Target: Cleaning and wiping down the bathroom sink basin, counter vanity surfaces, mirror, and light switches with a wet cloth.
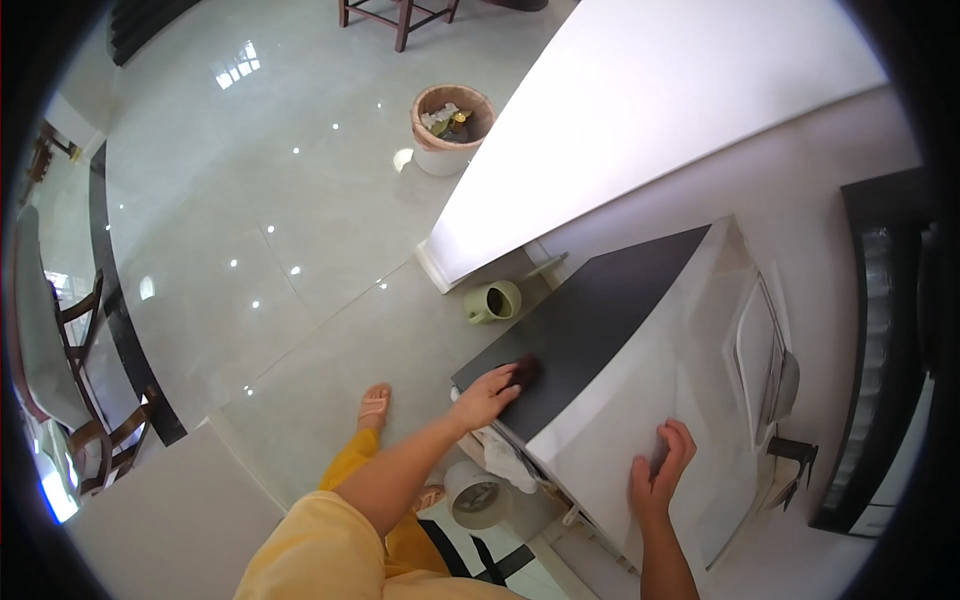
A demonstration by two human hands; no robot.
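Note:
My left hand [484, 397] holds a small dark reddish-brown object [527, 370], blurred, at the dark grey panel [577, 322] of a large white unit, an appliance or cabinet. Whether the object touches the panel is hard to tell. Over the white surface [675, 337] of the same unit is my right hand [664, 469], its thumb and curled fingers apart with nothing visible between them. It seems to rest on that surface. A white cloth [506, 457] hangs at the unit's near edge, below my left hand.
A green watering can [491, 302] stands on the floor beyond the unit, near the base of a white wall [442, 266]. Close to my feet is a white bin [478, 495]. A lined bin [450, 161] with waste in it stands farther off. Wooden chairs [97, 420] are at the left.

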